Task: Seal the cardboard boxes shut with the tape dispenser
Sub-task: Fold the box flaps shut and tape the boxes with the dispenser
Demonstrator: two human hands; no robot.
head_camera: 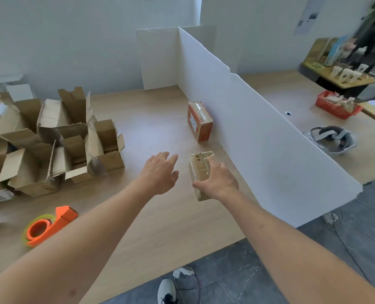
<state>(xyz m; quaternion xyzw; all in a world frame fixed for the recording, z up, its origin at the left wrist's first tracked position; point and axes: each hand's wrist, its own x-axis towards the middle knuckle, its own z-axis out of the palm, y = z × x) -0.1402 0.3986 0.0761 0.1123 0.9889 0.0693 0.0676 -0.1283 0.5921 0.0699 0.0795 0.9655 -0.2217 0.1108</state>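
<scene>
My right hand [217, 180] grips a small tan taped box [199, 166] standing on the wooden table [151, 227] beside the white divider. My left hand [159, 172] hovers just left of that box with fingers straight, holding nothing. An orange taped box [199, 121] stands farther back against the divider. Several open cardboard boxes [50, 141] with raised flaps crowd the table's left side. The orange tape dispenser [48, 224] with its clear tape roll lies near the front left edge, well away from both hands.
A white foam-board divider [259, 137] runs diagonally along the table's right side. Beyond it lie a white headset [331, 139] and a red basket [338, 105]. A white shoe [166, 290] and cables are on the grey floor below.
</scene>
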